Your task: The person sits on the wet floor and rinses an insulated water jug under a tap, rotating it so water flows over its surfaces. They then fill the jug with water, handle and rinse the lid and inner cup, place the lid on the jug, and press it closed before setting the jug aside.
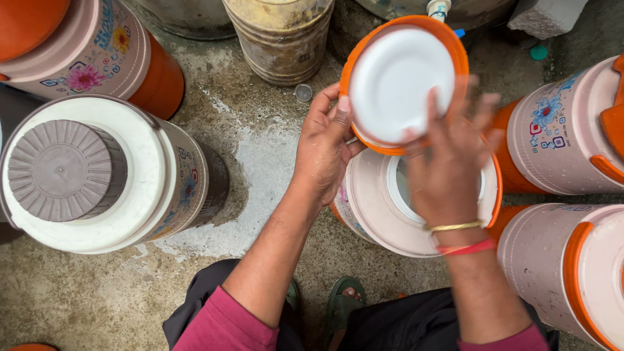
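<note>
An orange lid with a white inside face point(396, 81) is held tilted up above an open pink and orange water jug point(374, 208). My left hand point(323, 146) grips the lid's left rim, thumb on the white face. My right hand point(448, 166) lies flat against the lid's lower right side, fingers spread and blurred; it wears a gold bangle and a red thread at the wrist. The jug's round mouth shows under my right hand.
A jug with a brown ribbed cap point(97, 172) stands at the left, another floral jug point(97, 55) behind it. Two pink jugs point(565, 130) crowd the right side. A dirty drum point(279, 36) stands at the back on the wet concrete floor point(260, 162).
</note>
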`<state>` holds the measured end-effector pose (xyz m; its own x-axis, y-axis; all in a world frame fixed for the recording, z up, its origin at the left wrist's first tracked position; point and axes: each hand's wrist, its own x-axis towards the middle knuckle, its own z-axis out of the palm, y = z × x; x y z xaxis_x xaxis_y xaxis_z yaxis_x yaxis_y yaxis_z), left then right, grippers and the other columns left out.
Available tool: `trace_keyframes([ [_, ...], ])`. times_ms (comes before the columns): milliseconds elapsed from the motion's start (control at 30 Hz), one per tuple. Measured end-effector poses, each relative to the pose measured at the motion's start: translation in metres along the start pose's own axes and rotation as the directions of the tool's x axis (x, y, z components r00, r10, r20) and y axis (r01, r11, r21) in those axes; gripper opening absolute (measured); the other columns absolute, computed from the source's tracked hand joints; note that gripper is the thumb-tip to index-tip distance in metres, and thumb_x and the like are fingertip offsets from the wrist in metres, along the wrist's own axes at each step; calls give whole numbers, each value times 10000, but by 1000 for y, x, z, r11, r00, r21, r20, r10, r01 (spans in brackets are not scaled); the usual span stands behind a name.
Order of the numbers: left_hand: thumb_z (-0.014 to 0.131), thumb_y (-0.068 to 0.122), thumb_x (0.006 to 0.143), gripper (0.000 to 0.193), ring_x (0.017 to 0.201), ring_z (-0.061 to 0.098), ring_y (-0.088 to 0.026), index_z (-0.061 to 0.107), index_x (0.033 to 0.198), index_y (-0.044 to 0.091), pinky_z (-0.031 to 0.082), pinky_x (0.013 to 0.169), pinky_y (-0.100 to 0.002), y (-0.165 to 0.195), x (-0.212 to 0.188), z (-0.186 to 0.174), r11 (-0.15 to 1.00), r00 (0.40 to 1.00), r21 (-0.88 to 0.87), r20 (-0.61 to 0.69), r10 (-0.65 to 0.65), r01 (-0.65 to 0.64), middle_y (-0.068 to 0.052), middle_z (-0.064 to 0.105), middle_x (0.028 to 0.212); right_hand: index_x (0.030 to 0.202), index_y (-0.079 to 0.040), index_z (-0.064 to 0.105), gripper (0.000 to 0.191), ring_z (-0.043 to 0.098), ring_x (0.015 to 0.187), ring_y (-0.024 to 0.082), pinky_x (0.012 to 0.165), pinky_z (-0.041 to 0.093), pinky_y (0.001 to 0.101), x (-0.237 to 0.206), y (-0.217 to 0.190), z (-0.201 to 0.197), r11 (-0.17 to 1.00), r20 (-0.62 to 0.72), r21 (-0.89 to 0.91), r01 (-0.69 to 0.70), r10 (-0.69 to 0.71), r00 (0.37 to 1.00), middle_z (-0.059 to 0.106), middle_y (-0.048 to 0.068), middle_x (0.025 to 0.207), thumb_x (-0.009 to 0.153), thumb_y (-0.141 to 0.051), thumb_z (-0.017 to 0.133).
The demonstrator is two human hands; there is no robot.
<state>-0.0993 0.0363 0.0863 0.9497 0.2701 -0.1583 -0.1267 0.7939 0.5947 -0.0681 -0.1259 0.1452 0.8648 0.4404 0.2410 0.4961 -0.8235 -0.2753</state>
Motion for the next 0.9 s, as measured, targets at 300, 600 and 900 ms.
trace_keyframes([
  [300,486,226,1095,443,1268,612,-221,398,1516,115,554,1065,-503,8,-9,9,996,991,-84,134,-17,28,-91,578,1410,1706,-95,187,772,100,1625,362,1353,197,487,-5,17,-3,939,-218,300,168,-104,970,44,217,1751,1190,-298,724],
  [600,518,427,1041,595,1226,638,-241,462,1550,124,573,1021,-455,0,-6,7,970,991,224,76,-113,93,-137,611,1382,1579,57,396,599,551,1317,207,1203,459,366,8,43,-17,234,-7,971,-52,244,970,505,175,1479,1087,-41,722],
  [900,836,605,688,1152,1520,169,-473,287,1585,134,211,1095,-703,-34,-35,39,-122,987,987,-119,-103,107,-311,216,1602,1324,-70,479,355,694,1223,349,912,585,658,-1,137,-32,-60,62,998,-27,735,676,654,143,1355,997,-159,585],
])
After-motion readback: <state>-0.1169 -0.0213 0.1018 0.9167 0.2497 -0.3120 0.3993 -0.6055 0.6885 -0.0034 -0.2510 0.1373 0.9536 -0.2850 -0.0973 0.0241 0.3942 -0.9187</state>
